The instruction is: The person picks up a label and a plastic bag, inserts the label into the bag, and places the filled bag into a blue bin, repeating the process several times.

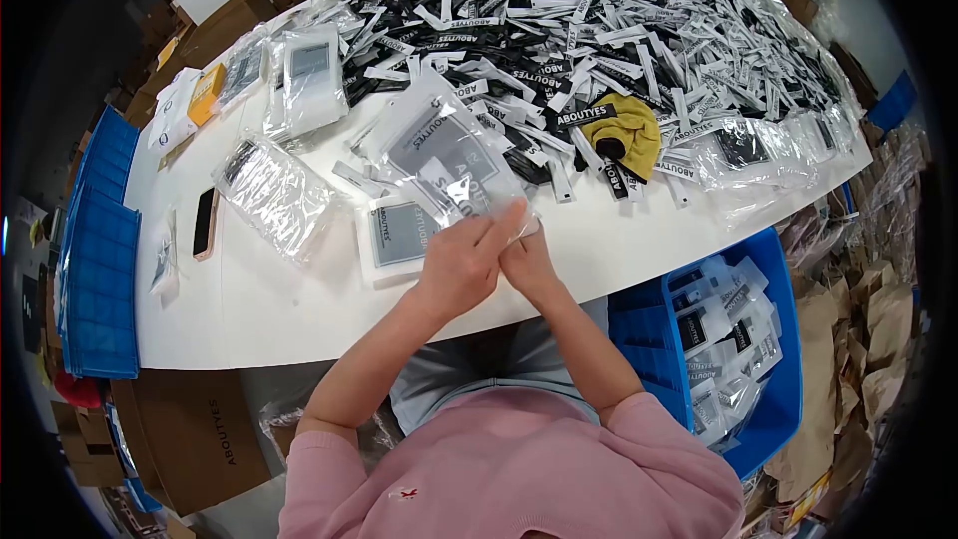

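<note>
A clear plastic bag (pixel 439 145) with a grey ABOUTYES panel is held up at a tilt over the white table. My left hand (pixel 461 262) is closed on its near edge, the index finger reaching toward the right corner. At that same corner my right hand (pixel 527 258) grips the bag, its fingers partly hidden. Small white packets show through the plastic. Just under the raised bag, a flat stack of similar bags (pixel 397 240) lies on the table. Beyond it spreads a large heap of black and white ABOUTYES stick packets (pixel 539 70).
A yellow cloth item (pixel 631 135) rests on the heap's near side. To the left are a phone (pixel 206 224), a bundle of clear bags (pixel 274 195) and a stack of bags (pixel 307 80). A blue bin (pixel 783 339) of filled bags stands right, below the table edge.
</note>
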The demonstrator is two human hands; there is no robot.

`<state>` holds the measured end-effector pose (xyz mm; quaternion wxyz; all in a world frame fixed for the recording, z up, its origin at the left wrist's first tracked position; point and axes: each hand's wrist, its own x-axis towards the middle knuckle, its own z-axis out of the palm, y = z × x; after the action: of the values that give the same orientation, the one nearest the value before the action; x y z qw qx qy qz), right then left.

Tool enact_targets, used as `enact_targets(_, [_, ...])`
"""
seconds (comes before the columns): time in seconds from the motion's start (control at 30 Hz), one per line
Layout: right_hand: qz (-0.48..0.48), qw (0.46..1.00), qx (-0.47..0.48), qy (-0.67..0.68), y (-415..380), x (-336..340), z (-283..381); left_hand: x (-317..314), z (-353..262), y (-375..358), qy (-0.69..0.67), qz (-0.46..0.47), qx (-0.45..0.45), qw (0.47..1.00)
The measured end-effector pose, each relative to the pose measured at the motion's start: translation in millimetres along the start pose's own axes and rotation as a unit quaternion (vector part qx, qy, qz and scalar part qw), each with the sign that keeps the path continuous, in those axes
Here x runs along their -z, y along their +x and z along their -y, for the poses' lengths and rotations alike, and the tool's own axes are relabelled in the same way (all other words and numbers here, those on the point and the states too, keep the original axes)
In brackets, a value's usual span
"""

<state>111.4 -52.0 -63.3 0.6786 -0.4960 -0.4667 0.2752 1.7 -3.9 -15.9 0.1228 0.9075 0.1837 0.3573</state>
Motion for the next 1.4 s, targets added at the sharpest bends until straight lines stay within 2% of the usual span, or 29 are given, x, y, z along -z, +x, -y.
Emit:
enact_targets(0.03, [-0.001,0.999,-0.031,0.019,-0.2,3.2,3.0,1.2,-4.0,0.6,0.005,0.038,-0.02,0.999])
enact_targets(0.07, [0.001,0.999,-0.031,0.021,-1.6,5.3,7.8,3.2,-3.4,4.1,-0.006,0.013,0.007,1.0])
enact_targets(0.13, [0.058,0.981,-0.176,0.064,-5.1,9.5,23.1,8.0,3.9,2.2,-0.011,0.015,0.03,0.999])
enact_targets(0.17, [0.049,0.974,-0.201,0.093,-2.9,13.2,24.4,8.6,6.2,2.9,-0.017,0.012,0.05,0.999])
enact_targets(0.2, [0.05,0.974,-0.201,0.091,-0.5,14.2,23.1,5.7,0.5,2.1,-0.01,0.023,0.005,1.0])
enact_targets(0.27, [-0.038,0.998,-0.037,-0.045,4.5,13.0,14.2,-0.9,-13.5,-1.1,0.022,0.052,0.009,0.998])
enact_targets(0.33, [-0.038,0.998,-0.055,-0.008,7.3,13.9,3.5,2.5,-17.7,4.4,0.044,0.099,0.042,0.993])
enact_targets(0.37, [0.014,0.997,-0.075,0.007,6.6,19.9,2.2,9.5,-16.4,8.9,0.045,0.1,0.044,0.993])
enact_targets(0.4, [0.066,0.993,-0.094,0.022,6.6,22.9,1.9,23.9,-15.7,17.8,-0.032,0.161,0.086,0.983])
enact_targets(0.43, [0.066,0.993,-0.095,0.022,8.9,22.4,10.4,36.0,-13.2,25.7,-0.109,0.219,0.126,0.962])
enact_targets(0.47, [0.055,0.996,-0.069,0.017,11.3,22.4,23.5,43.5,-8.8,30.5,-0.091,0.195,0.075,0.974])
enact_targets(0.5, [0.045,0.998,-0.043,0.012,12.4,22.0,30.8,50.0,-5.1,38.3,-0.092,0.196,0.077,0.973])
enact_targets(0.53, [0.098,0.993,-0.056,-0.025,12.0,27.9,25.2,56.0,-0.9,48.1,0.003,0.165,-0.018,0.986])
enact_targets(0.57, [0.099,0.993,-0.058,-0.024,10.3,29.3,23.7,60.7,4.6,56.3,0.098,0.13,-0.113,0.98])
enact_targets(0.63, [0.16,0.984,-0.07,-0.032,9.4,28.5,33.5,69.2,14.2,67.9,0.066,0.161,-0.106,0.979])
enact_targets(0.67, [0.16,0.984,-0.071,-0.032,9.1,29.8,31.3,75.6,14.9,75.0,0.031,0.258,-0.035,0.965])
enact_targets(0.7, [0.169,0.979,-0.111,-0.005,9.5,32.3,27.6,79.3,16.1,78.8,-0.004,0.351,0.035,0.936])
enact_targets(0.73, [0.176,0.973,-0.15,0.021,10.1,34.3,25.9,76.4,20.9,76.5,-0.081,0.313,0.057,0.945])
enact_targets(0.77, [0.175,0.973,-0.15,0.022,10.5,36.3,26.8,76.8,19.9,76.4,-0.082,0.314,0.057,0.944])
enact_targets(0.83, [0.173,0.972,-0.153,0.038,11.4,38.8,31.2,78.4,16.6,75.4,-0.174,0.384,0.155,0.894])
enact_targets(0.97, [0.147,0.974,-0.163,0.054,11.2,41.5,30.2,70.3,22.3,63.8,-0.14,0.339,0.129,0.921])
enact_targets(1.07, [0.135,0.963,-0.203,0.114,9.0,41.0,40.9,65.6,29.0,58.0,-0.118,0.334,0.185,0.917])
enact_targets(1.13, [0.159,0.977,-0.112,-0.085,4.5,36.8,38.3,58.3,27.3,51.6,-0.178,0.316,0.222,0.905])
enact_targets(1.2, [0.159,0.979,-0.095,-0.085,5.3,35.9,40.2,53.8,21.6,45.8,-0.199,0.321,0.216,0.901])
enact_targets(1.27, [0.163,0.98,-0.078,-0.083,5.8,33.8,40.5,47.9,19.5,37.2,-0.272,0.266,0.229,0.896])
enact_targets(1.33, [0.155,0.976,-0.057,-0.144,3.0,32.1,40.4,45.9,18.2,31.4,-0.252,0.247,0.222,0.909])
enact_targets(1.4, [0.143,0.98,-0.067,-0.118,0.7,30.5,46.1,46.4,18.5,29.7,-0.231,0.229,0.213,0.921])
